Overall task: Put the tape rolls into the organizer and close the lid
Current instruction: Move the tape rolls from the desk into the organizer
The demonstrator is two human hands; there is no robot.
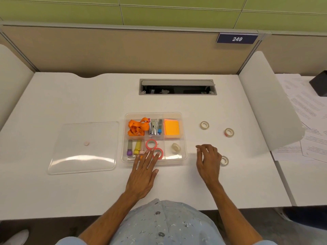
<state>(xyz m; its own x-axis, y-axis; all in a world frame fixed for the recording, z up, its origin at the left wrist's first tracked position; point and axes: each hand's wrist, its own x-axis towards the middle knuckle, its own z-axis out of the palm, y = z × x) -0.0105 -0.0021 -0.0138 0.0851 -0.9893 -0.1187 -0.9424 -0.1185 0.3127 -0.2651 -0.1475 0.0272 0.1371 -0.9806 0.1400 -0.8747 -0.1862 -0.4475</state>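
Observation:
A clear plastic organizer sits mid-desk with its lid off. Two pink tape rolls lie in its front middle compartment, and a clear tape roll lies in the front right one. My left hand lies flat at the organizer's front edge, fingers spread, fingertips touching the nearer pink roll. My right hand hovers to the right of the organizer, fingers loosely curled, holding nothing. Three tape rolls lie on the desk: one beside my right hand, one farther back, one at the right.
The clear lid lies flat to the left of the organizer. Other compartments hold an orange lanyard, a stapler, orange sticky notes and markers. A cable slot opens at the back. A white divider stands at the right, papers beyond.

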